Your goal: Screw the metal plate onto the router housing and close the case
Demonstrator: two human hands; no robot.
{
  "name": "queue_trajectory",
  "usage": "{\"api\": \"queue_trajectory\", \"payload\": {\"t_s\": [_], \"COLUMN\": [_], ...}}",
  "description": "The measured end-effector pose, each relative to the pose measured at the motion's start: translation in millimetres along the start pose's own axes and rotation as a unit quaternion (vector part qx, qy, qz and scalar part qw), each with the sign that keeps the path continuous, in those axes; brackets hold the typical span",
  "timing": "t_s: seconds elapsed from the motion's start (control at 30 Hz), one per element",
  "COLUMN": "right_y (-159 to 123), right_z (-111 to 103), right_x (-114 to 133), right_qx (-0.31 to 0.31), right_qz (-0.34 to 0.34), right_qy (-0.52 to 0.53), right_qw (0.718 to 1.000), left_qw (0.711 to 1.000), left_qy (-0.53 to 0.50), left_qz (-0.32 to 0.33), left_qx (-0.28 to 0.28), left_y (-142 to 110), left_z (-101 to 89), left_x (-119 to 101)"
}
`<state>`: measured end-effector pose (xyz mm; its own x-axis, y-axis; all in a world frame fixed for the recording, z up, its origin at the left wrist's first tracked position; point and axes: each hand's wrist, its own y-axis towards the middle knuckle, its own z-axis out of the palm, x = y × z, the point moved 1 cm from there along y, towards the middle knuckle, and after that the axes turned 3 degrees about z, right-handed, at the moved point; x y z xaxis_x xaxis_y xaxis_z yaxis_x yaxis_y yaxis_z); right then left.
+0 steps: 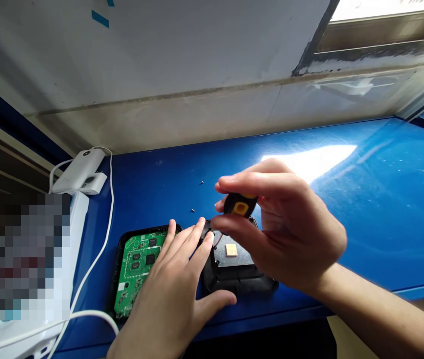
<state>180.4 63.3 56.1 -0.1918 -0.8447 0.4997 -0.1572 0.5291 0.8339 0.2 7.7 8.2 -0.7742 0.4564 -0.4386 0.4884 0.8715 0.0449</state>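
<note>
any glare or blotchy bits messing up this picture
Head view: glare whites out a patch of the blue table beyond the right hand; head view, top right: the opening looks blown out; head view, left: pixelation hides an area.

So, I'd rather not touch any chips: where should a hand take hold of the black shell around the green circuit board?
Probably by the shell's left rim, from the far left: that edge is exposed and borders the green circuit board outside its chips. The left hand covers the right part; a white cable nears the near left corner.
</note>
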Motion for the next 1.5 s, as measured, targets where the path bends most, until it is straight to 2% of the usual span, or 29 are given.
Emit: {"api": "queue_trajectory", "payload": {"t_s": [0.13,0.3,0.4,0.7,0.8,1.0,1.23,1.5], "right_y": [0.2,1.0,2.3,4.9,3.6,4.1,5.0,2.7], "right_z": [-0.4,-0.5,-0.2,2.1,1.8,4.8,3.8,5.9], "right_x": [2.1,12.0,13.6,8.1,5.2,2.6,2.4,1.8], "right_qx": [-0.007,0.041,0.057,0.017,0.021,0.079,0.075,0.048], "right_qz": [-0.009,0.043,0.04,0.013,0.012,0.015,0.02,0.022], "right_qy": [-0.027,-0.015,0.006,-0.048,-0.03,0.059,0.065,0.084], "right_qw": [1.0,0.998,0.998,0.999,0.999,0.995,0.995,0.995], "left_qw": [1.0,0.998,0.998,0.999,0.998,0.998,0.998,0.999], "left_qy": [0.008,0.033,0.035,0.041,0.057,0.037,0.042,0.032], "left_qz": [-0.012,0.047,0.053,0.028,0.031,0.046,0.049,0.026], "left_qx": [0.008,0.006,-0.008,-0.002,0.003,0.003,-0.012,0.011], "left_y": [-1.6,0.2,1.6,-1.8,-1.0,2.8,2.9,0.3], "left_z": [0.5,3.2,3.5,2.1,2.9,0.4,0.4,-1.3], "left_x": [0.8,4.5,5.2,3.5,4.1,1.5,1.3,0.1]}}
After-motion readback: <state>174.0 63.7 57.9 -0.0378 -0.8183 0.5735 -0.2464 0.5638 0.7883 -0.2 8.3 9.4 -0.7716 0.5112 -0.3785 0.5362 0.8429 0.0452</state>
